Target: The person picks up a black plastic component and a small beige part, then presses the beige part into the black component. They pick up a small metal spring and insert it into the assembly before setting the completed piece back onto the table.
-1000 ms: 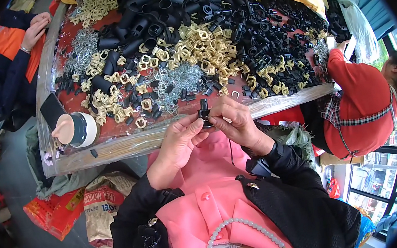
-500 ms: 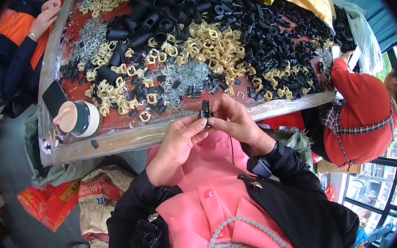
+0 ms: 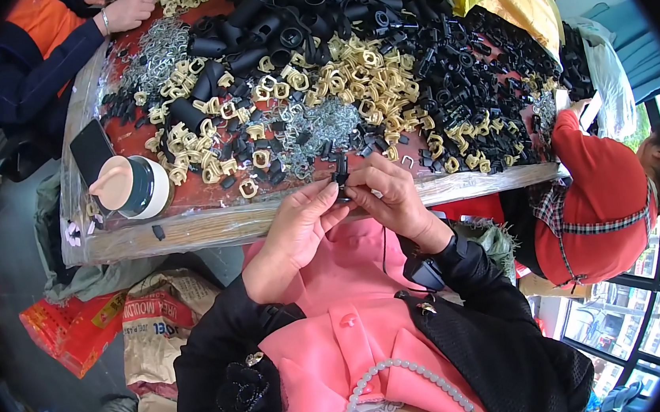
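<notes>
Just above the table's near edge, my left hand [image 3: 304, 220] pinches a small black plastic part [image 3: 340, 175] between thumb and fingers. My right hand [image 3: 387, 194] is closed on the same part from the other side, its thumb and index finger at the part's right. The part stands upright, its lower end partly hidden by my fingers. Beyond my hands lie a heap of silvery metal clips [image 3: 314, 128], many cream-coloured plastic rings [image 3: 361, 80] and small black pieces [image 3: 444, 72].
Black tubes [image 3: 268, 21] are piled at the back. A jar [image 3: 138, 189] with a pinkish lid and a dark phone [image 3: 92, 152] stand at the table's left. One co-worker's hand [image 3: 129, 12] is at the far left; a person in red [image 3: 602, 188] sits right. Wooden table edge [image 3: 213, 227].
The view has shifted slightly. My fingers have moved a little around the black part, still held in both hands. The far-left co-worker's hands have separated, one reaching right over the table.
</notes>
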A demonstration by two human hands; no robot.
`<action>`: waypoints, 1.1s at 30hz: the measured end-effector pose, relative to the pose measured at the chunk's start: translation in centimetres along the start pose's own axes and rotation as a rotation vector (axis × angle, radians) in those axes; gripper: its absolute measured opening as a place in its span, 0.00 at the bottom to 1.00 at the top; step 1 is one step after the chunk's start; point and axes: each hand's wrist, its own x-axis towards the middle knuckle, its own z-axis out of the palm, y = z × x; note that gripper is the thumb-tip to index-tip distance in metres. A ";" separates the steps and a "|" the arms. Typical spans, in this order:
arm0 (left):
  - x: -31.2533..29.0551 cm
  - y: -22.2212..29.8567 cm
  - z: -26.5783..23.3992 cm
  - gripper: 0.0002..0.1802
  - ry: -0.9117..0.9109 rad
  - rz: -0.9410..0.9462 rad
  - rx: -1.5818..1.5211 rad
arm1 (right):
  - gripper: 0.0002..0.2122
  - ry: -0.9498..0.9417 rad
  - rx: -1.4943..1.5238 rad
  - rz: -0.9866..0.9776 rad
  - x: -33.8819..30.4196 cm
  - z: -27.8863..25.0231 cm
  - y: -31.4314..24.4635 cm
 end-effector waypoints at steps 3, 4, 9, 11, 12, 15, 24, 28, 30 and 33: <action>0.1 0.1 0.0 0.12 -0.004 -0.001 -0.004 | 0.07 0.087 -0.080 -0.092 0.3 0.4 0.1; 0.1 0.2 -0.1 0.12 -0.006 -0.008 -0.003 | 0.07 0.086 -0.080 -0.092 0.3 0.4 0.2; 0.4 0.5 -0.5 0.10 -0.030 -0.041 -0.001 | 0.06 0.215 -0.115 0.010 0.0 -0.6 1.2; 0.5 0.6 -0.6 0.10 -0.030 -0.037 -0.018 | 0.06 0.219 -0.203 0.172 -0.2 -1.2 1.7; 0.6 0.6 -0.6 0.11 -0.032 -0.034 -0.034 | 0.06 0.220 -0.204 0.174 -0.3 -1.4 1.8; 1.0 0.4 -0.4 0.12 -0.047 -0.019 -0.102 | 0.06 0.237 -0.191 0.180 -0.5 -1.8 1.6; 0.8 0.0 0.1 0.11 -0.123 0.070 -0.222 | 0.06 0.026 -0.097 0.021 -0.9 1.2 0.0; 0.4 -0.3 0.4 0.11 -0.136 0.090 -0.185 | 0.06 0.026 -0.118 0.083 -0.9 1.6 -0.1; 0.4 -0.5 0.5 0.11 -0.143 0.098 -0.173 | 0.06 -0.001 -0.122 0.126 -0.8 1.5 -0.2; 0.5 -0.8 0.3 0.11 -0.171 0.098 -0.192 | 0.06 -0.016 -0.135 0.145 -0.8 1.4 -0.1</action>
